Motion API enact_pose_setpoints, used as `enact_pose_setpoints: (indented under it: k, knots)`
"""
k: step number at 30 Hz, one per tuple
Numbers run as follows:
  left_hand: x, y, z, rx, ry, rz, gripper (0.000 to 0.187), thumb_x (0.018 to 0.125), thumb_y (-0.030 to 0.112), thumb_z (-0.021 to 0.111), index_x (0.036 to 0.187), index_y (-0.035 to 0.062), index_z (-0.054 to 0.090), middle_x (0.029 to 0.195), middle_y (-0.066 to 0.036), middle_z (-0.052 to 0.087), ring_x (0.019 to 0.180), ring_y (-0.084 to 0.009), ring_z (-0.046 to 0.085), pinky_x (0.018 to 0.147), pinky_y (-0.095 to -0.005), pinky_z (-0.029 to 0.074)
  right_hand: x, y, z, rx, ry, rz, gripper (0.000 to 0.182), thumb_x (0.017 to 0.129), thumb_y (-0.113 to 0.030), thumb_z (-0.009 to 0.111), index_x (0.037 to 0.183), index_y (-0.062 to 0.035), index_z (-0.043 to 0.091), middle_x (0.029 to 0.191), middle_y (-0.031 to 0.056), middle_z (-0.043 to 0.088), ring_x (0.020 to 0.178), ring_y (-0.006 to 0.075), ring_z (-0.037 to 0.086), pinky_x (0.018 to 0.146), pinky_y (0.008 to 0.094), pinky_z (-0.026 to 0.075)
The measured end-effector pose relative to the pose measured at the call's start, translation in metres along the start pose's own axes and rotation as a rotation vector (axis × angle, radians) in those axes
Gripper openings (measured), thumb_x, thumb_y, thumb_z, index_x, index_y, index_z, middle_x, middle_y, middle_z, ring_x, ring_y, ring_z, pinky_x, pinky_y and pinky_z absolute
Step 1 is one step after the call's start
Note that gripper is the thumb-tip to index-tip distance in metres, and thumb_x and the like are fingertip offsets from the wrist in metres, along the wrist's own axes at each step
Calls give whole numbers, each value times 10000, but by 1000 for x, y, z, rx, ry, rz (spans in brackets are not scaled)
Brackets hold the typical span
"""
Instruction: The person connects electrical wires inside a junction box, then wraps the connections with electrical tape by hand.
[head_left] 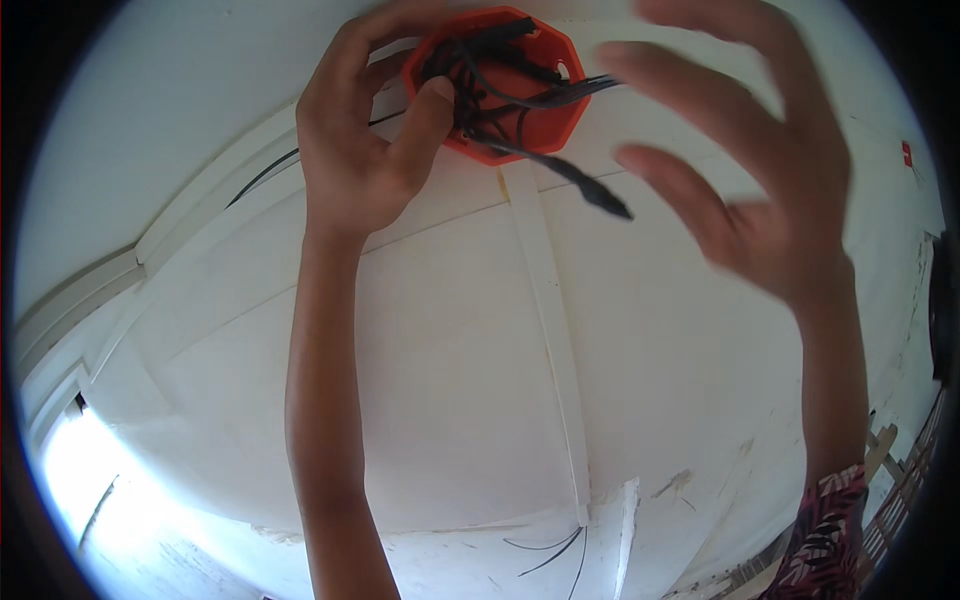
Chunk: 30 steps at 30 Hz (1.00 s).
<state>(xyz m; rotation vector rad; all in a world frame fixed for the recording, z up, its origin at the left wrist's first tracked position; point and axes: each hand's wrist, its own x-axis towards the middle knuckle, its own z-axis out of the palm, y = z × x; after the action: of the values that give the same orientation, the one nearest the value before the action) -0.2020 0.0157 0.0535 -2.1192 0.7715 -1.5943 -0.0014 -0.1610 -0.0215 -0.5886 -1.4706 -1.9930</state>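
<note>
An orange octagonal junction box [553, 133] is at the top of the head view, its open side facing me. Black wires [490, 95] crowd its inside. My left hand [375, 135] grips the box at its left side, the thumb bent over the rim onto the wires and the other fingers partly hidden behind. One wire end wrapped in black tape [598, 192] hangs out toward the lower right. More wires leave the box on the right, toward my right hand [745, 140], which is blurred, with fingers spread and nothing held in them.
A black cable [262, 177] runs from the box's left along a white moulding [215, 185]. A pale strip [545, 300] leads down the white panel surface to several loose wires [572, 545]. Bright light enters at the lower left. A small red item [907, 154] is at far right.
</note>
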Motion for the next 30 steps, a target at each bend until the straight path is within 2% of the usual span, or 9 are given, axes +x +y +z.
enact_pose_setpoints:
  k: [2, 5, 8, 10, 16, 20, 23, 29, 30]
  knots:
    - [0, -1, -1, -13, -17, 12, 438, 852, -79, 529, 1289, -90, 494, 1267, -195, 583, 1194, -280, 576, 1001, -443, 496, 8, 19, 25, 33, 27, -43, 225, 825, -94, 791, 1009, -20, 684, 1086, 86, 666, 978, 190, 640, 795, 318, 525]
    - [-1, -2, 2, -22, 31, 37, 431, 834, -90, 515, 1265, -77, 523, 1255, -188, 594, 1185, -273, 583, 1015, -437, 489, 7, 28, 42, 361, 123, 260, 140, 881, -93, 712, 798, 11, 668, 724, 164, 650, 677, 299, 629, 636, 427, 496]
    - [1, -1, 7, 319, 125, 145, 395, 819, -89, 525, 1210, -60, 577, 1181, -155, 643, 1111, -251, 624, 985, -395, 501, 10, 24, 35, 684, 72, 640, 104, 774, 63, 737, 822, -9, 679, 770, 125, 660, 721, 279, 631, 663, 403, 510]
    - [9, 3, 10, 527, 338, 353, 329, 757, -121, 575, 1048, -6, 679, 949, -89, 722, 824, -182, 688, 762, -300, 551, -5, 24, 47, 422, 76, 706, 122, 832, -90, 786, 910, -37, 708, 913, 32, 689, 823, 121, 650, 703, 255, 504]
    - [2, 19, -11, 414, 264, -20, 329, 728, -102, 511, 969, 20, 700, 877, -68, 715, 804, -172, 675, 762, -286, 534, -12, 24, 30, 413, 114, 440, 116, 837, -77, 779, 914, -35, 703, 850, 38, 688, 710, 100, 617, 637, 232, 480]
    - [3, 23, -21, 411, 252, -58, 293, 750, -92, 520, 939, 24, 711, 864, -60, 717, 800, -164, 673, 758, -284, 533, -14, 34, 41, 243, 225, 332, 195, 783, -52, 815, 944, -54, 704, 1005, 41, 677, 842, 137, 624, 682, 272, 494]
    - [5, 28, -26, 309, 248, -79, 254, 779, -76, 544, 932, 27, 719, 881, -46, 724, 797, -158, 669, 743, -292, 531, -7, 38, 46, 5, 224, 269, 162, 770, 51, 715, 908, -27, 683, 825, 100, 658, 774, 278, 622, 680, 388, 501]
    - [6, 40, -15, 446, 26, -206, 188, 813, 4, 670, 980, 52, 741, 902, -49, 734, 810, -157, 646, 771, -323, 511, -2, 28, 62, -7, 310, 119, 260, 770, -14, 728, 1016, -73, 670, 852, 72, 641, 806, 263, 588, 790, 384, 450]
    - [5, 39, -13, 444, 14, -222, 189, 809, 14, 689, 984, 59, 745, 907, -51, 735, 815, -163, 644, 780, -322, 507, 3, 22, 42, 62, 149, 113, 255, 763, -35, 744, 1004, -80, 676, 867, 62, 640, 809, 252, 578, 802, 382, 436]
